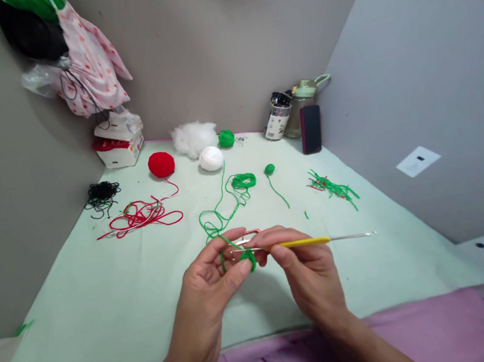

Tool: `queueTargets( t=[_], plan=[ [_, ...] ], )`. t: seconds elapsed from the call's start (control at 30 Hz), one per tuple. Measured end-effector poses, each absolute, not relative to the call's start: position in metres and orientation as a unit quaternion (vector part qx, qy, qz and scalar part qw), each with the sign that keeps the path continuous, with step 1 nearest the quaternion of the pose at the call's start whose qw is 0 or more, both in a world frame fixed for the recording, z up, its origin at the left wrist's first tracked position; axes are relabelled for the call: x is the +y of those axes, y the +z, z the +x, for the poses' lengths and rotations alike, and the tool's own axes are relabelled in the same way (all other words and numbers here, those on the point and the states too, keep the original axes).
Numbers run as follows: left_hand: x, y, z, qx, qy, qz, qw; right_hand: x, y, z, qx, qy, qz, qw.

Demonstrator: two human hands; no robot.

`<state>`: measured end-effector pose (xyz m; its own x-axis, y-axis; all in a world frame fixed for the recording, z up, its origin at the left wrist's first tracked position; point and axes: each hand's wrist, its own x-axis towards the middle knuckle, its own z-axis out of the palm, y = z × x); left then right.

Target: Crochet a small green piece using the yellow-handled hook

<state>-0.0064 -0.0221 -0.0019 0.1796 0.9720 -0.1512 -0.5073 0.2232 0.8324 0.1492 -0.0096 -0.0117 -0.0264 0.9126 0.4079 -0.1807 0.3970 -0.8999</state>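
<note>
Between the thumb and fingers of my left hand (214,276) is a small green crochet piece (249,259). Green yarn (219,213) runs from the table up over that hand's forefinger. My right hand (309,269) is closed around the yellow handle of a crochet hook (306,242), held almost level. One metal end of the hook reaches the crochet piece; the other points right into free air. Partly hidden behind my fingers is an orange-edged item with metal (251,233), whose kind I cannot make out.
Loose red yarn (142,216), black yarn (103,196) and green scraps (333,188) lie about the table. Farther back are a red ball (161,164), a white ball (211,159), fluffy stuffing (194,138) and a green ball (226,139). A phone (311,129) leans by a bottle (294,120).
</note>
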Motion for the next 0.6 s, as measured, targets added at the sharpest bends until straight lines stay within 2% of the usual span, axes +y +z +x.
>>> queueTargets(
  t=[0.2, 0.33, 0.47, 0.6],
  plan=[
    [-0.0232, -0.0017, -0.0090, 0.379, 0.530, 0.331, 0.683, -0.0090, -0.0166, 0.1536, -0.516, 0.510, -0.304, 0.617],
    [-0.0221, -0.0017, -0.0070, 0.394, 0.524, 0.324, 0.682, -0.0083, -0.0152, 0.1517, -0.546, 0.473, -0.299, 0.624],
    [-0.0214, 0.0012, -0.0057, 0.380, 0.521, 0.293, 0.706, -0.0095, -0.0142, 0.1489, -0.558, 0.450, -0.295, 0.632],
    [-0.0189, 0.0026, -0.0099, 0.341, 0.498, 0.263, 0.753, -0.0088, -0.0153, 0.1499, -0.505, 0.510, -0.286, 0.635]
  ],
)
